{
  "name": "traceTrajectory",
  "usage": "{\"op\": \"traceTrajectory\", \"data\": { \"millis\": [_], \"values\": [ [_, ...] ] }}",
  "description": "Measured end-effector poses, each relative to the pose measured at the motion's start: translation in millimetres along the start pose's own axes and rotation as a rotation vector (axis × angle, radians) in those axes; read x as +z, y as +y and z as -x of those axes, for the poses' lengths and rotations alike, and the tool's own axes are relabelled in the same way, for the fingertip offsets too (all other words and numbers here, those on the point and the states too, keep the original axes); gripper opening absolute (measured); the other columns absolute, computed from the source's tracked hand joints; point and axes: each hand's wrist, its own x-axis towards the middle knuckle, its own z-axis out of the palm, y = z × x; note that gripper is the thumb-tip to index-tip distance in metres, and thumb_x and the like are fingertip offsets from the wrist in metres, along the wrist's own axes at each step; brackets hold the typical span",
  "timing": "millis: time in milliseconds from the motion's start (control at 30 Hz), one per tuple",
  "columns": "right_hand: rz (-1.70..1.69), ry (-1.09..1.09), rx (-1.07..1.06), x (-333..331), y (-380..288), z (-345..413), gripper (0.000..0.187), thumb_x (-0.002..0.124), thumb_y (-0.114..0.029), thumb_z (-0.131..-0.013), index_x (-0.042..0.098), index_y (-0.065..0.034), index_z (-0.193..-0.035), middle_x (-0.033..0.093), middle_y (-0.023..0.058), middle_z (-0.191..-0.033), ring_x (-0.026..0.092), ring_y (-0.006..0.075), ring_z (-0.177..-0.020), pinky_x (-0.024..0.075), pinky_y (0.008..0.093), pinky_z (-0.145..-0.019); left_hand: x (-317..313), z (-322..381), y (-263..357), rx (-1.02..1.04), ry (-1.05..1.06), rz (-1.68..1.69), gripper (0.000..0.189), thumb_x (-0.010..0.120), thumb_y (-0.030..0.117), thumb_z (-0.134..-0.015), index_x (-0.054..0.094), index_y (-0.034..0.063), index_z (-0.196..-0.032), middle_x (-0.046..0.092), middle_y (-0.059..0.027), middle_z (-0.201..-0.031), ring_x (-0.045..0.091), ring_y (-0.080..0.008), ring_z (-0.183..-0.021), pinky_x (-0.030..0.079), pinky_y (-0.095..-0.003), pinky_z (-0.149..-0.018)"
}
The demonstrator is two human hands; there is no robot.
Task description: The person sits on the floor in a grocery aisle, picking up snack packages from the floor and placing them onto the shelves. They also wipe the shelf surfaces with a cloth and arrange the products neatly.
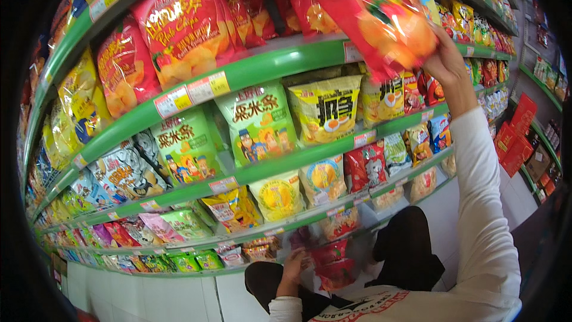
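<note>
My right hand [449,60] grips the lower right edge of a large red potato chip bag [380,22], tilted in front of the upper shelf. The bag's top runs past the upper rim of the view. Low down, near my knee, my left hand [296,266] is beside red snack bags [333,273] between my legs. Blur leaves it unclear whether its fingers hold anything. On the shelf to the left stands a row of similar red chip bags [187,31], with dark gaps farther along it.
Curved green shelf edges [277,62] with price tags cross the view. Below are green corn snack bags [259,120], yellow chip bags [325,107] and smaller packets. White floor tiles [152,295] lie underneath. Red boxes or packets [514,134] hang or stand by the shelving at right.
</note>
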Motion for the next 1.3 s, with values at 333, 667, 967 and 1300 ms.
{"op": "traceTrajectory", "data": {
  "millis": [333,667,967,1300],
  "values": [
    [0.364,0.318,0.453,-8,111,283,0.065,0.075,-0.024,-0.081,0.049,-0.0023,-0.136,0.057,0.0075,-0.132,0.060,0.0170,-0.115,0.0470,0.0342,-0.101,22,42,29,0.157,-0.374,0.045,0.061,0.053,0.045,-0.098,0.042,0.0056,-0.143,0.060,-0.0151,-0.131,0.068,-0.0206,-0.089,0.051,-0.0280,-0.073],
    [0.299,0.201,1.050,8,305,399,0.047,0.069,0.003,-0.082,0.055,-0.0023,-0.126,0.063,0.0033,-0.115,0.059,0.0106,-0.106,0.0496,0.0291,-0.092,36,43,40,0.170,-0.329,0.186,0.057,0.054,0.033,-0.097,0.040,0.0054,-0.145,0.062,-0.0074,-0.126,0.066,-0.0148,-0.094,0.054,-0.0273,-0.071],
    [0.799,-0.410,1.151,-2,354,457,0.055,0.078,-0.003,-0.073,0.058,-0.0047,-0.125,0.069,0.0122,-0.099,0.067,0.0210,-0.084,0.0551,0.0326,-0.066,42,56,-22,-0.252,-0.191,-0.307,0.058,0.072,0.026,-0.087,0.049,0.0057,-0.135,0.064,-0.0113,-0.113,0.068,-0.0227,-0.091,0.060,-0.0362,-0.070],
    [0.533,-0.001,1.683,-31,417,502,0.043,0.064,0.009,-0.075,0.060,-0.0039,-0.116,0.068,0.0174,-0.098,0.069,0.0293,-0.079,0.0585,0.0393,-0.063,-26,-37,-178,-0.211,-0.291,-0.605,0.037,0.072,0.020,-0.083,0.062,0.0091,-0.117,0.064,-0.0074,-0.102,0.062,-0.0217,-0.085,0.057,-0.0370,-0.073]
  ]
}}
